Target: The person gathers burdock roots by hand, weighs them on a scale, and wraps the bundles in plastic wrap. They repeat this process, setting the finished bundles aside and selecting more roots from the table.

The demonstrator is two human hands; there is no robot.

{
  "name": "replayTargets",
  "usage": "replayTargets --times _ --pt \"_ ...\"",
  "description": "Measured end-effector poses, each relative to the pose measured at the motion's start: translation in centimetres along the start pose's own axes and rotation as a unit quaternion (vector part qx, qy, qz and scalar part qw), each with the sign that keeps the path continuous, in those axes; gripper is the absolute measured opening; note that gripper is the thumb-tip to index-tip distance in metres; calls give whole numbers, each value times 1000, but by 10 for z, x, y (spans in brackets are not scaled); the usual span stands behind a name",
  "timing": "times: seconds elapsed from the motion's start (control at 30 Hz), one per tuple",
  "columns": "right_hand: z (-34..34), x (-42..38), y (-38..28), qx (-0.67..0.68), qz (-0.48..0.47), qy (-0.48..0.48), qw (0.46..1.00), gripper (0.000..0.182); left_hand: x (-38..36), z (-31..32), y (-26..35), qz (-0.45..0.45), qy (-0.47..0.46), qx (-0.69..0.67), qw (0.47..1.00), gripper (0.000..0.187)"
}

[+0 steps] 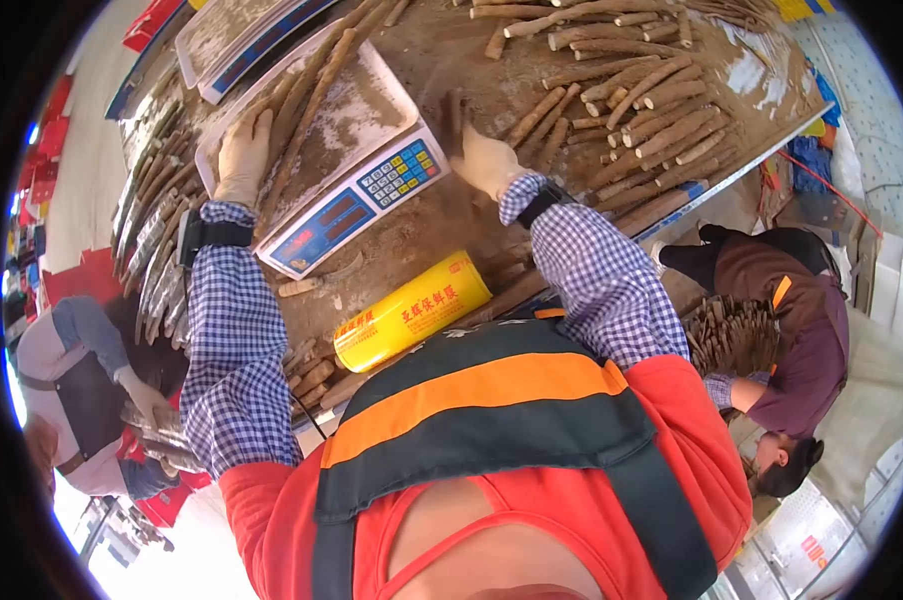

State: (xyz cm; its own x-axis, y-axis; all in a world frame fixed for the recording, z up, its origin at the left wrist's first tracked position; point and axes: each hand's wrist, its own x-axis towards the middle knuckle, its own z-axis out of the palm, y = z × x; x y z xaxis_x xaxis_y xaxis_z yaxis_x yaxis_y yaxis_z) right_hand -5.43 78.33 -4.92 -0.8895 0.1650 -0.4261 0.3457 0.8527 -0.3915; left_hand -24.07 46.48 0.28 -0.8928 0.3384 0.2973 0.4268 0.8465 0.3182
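My left hand (245, 152), in a pale glove, closes around long brown yam-like roots (309, 105) on the pan of a digital scale (379, 110). These roots lie lengthwise over the dusty pan and run past its top edge. My right hand (485, 163), also gloved, is beside the scale's keypad corner, over the soil-covered table. Its fingers are dark and blurred, and I cannot tell whether they hold anything. Close to its right is a pile of cut roots (661, 120) with pale ends. A yellow roll of cling film (411, 312) lies between my body and the scale.
A second scale (233, 45) stands at the upper left. Silvery-wrapped bundles (156, 215) line the table's left side. One person (86, 390) handles a bundle at the left; another (796, 320) bends by a stack of roots (731, 335) at the right. The table edge (741, 172) runs diagonally.
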Motion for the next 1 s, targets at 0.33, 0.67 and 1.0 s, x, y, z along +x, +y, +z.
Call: replayTargets --times 0.33,0.67,1.0 --pt "-98 -75 108 37 130 202 970 54 -8 -41 -47 -79 -324 -170 927 39" --pt "-134 25 180 -111 301 83 943 76 -25 -33 -25 -117 -149 -143 971 39" --pt "-110 -43 127 355 135 303 874 83 -50 -39 15 -11 -39 -38 998 41"
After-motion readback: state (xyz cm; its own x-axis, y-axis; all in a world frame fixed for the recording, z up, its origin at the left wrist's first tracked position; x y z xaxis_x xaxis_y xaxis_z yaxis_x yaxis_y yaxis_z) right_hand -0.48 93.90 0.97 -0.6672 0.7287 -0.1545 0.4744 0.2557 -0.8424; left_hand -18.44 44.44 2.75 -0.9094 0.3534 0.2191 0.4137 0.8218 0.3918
